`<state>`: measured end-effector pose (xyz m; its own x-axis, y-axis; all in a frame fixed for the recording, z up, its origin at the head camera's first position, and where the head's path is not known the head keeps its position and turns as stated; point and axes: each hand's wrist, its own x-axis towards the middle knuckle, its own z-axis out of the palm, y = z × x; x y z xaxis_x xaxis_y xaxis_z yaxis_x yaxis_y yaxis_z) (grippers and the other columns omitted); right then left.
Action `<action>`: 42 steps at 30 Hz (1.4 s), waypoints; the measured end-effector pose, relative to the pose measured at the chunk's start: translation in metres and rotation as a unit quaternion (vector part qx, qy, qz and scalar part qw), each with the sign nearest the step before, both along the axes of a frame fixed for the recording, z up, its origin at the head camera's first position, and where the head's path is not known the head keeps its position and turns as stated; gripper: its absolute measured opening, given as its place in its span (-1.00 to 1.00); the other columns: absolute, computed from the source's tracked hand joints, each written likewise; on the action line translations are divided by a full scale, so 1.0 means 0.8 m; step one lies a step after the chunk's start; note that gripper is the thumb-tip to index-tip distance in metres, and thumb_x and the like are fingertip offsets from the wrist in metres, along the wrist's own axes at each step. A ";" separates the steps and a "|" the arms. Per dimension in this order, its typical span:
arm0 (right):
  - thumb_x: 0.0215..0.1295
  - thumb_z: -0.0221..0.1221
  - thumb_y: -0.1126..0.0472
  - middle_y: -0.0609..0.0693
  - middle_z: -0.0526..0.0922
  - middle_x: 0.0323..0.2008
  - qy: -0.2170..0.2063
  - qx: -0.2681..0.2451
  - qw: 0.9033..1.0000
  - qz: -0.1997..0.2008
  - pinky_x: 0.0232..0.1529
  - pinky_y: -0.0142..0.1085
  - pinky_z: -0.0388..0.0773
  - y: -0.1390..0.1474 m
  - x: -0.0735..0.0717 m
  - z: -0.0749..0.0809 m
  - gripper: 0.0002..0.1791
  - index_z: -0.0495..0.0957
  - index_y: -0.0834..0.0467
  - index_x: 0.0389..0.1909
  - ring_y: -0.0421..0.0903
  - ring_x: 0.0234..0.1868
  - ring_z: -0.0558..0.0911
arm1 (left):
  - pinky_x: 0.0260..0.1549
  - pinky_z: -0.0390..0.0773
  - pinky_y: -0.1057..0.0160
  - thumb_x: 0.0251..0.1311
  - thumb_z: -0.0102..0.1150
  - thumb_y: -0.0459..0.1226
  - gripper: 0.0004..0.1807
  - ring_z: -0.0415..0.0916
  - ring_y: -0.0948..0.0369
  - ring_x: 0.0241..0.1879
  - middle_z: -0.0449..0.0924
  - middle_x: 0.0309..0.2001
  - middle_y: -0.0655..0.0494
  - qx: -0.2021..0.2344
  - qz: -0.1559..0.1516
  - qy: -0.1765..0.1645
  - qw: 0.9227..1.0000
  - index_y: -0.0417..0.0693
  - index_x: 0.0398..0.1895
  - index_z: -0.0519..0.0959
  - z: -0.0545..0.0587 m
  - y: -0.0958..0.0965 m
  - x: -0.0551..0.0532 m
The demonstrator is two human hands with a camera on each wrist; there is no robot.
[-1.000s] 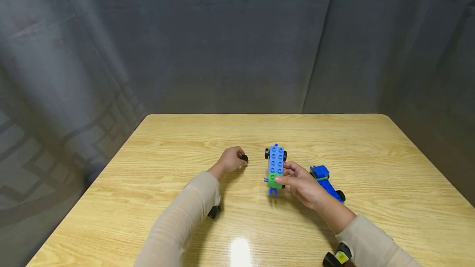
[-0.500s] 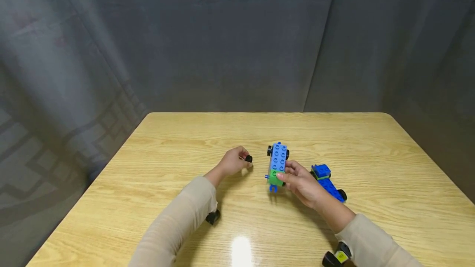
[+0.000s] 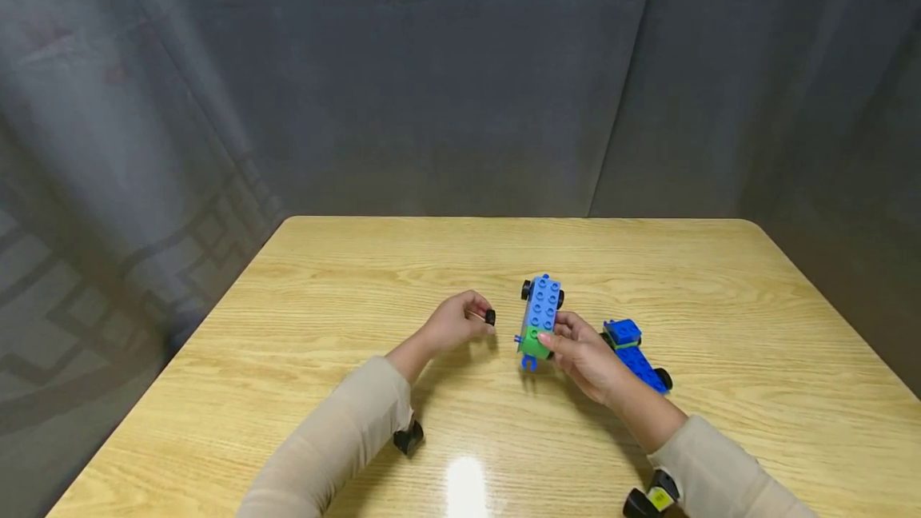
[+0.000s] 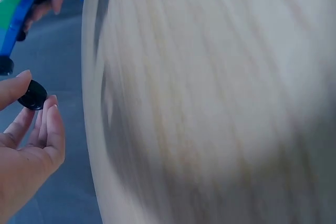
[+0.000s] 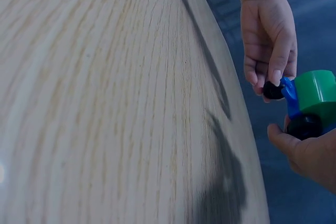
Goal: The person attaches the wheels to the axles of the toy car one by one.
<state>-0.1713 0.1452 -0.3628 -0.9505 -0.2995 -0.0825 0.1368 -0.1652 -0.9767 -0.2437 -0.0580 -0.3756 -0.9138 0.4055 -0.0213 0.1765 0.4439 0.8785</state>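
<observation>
My left hand (image 3: 455,321) pinches a small black toy wheel (image 4: 33,96) between thumb and fingertips, just left of the toy car. In my right hand (image 3: 584,356) is a toy car (image 3: 543,304) of light blue studded bricks with a green block at the near end, gripped at the green end with the thumb on top. Black wheels show on both sides of its far end, and one more (image 5: 304,126) sits by my right fingers in the right wrist view. A blue prong sticks out at its near end, and a blue peg on its left side.
A second, darker blue toy vehicle (image 3: 636,354) with black wheels lies right of my right hand on the wooden table (image 3: 345,278). Black wrist devices are strapped at the left sleeve (image 3: 408,436) and right sleeve (image 3: 651,496). A grey curtain (image 3: 446,86) hangs behind the table.
My left hand has moved right and slightly nearer with the wheel, coming closer to the toy car. The car has shifted a little right and tilted in my right hand.
</observation>
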 end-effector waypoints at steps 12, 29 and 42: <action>0.20 -0.09 0.40 0.14 0.30 -0.15 0.000 -0.009 1.000 -0.017 -0.15 -0.37 0.39 -0.006 0.000 0.000 -0.44 -0.14 0.44 0.13 -0.17 -0.21 0.44 | -0.32 0.48 0.31 -0.14 0.22 -0.49 -0.64 0.44 0.20 -0.34 0.47 -0.36 0.01 0.060 -0.025 -0.049 0.997 -0.28 -0.20 0.40 0.005 -0.001 0.019; 0.17 -0.10 0.44 0.11 0.34 -0.18 0.012 -0.038 0.999 -0.023 -0.17 -0.38 0.41 -0.010 0.001 0.001 -0.47 -0.11 0.45 0.10 -0.17 -0.22 0.45 | -0.31 0.48 0.32 -0.07 0.12 -0.55 -0.67 0.43 0.18 -0.33 0.46 -0.30 -0.10 0.116 -0.062 -0.074 0.989 -0.38 -0.16 0.36 0.024 0.008 0.045; 0.18 -0.07 0.41 0.08 0.34 -0.21 0.007 -0.035 0.999 -0.021 -0.21 -0.37 0.42 -0.010 0.003 0.001 -0.48 -0.09 0.42 0.08 -0.18 -0.25 0.45 | -0.31 0.48 0.32 -0.07 0.13 -0.54 -0.68 0.44 0.11 -0.30 0.47 -0.32 -0.09 0.110 -0.059 -0.071 0.990 -0.39 -0.18 0.37 0.036 0.012 0.053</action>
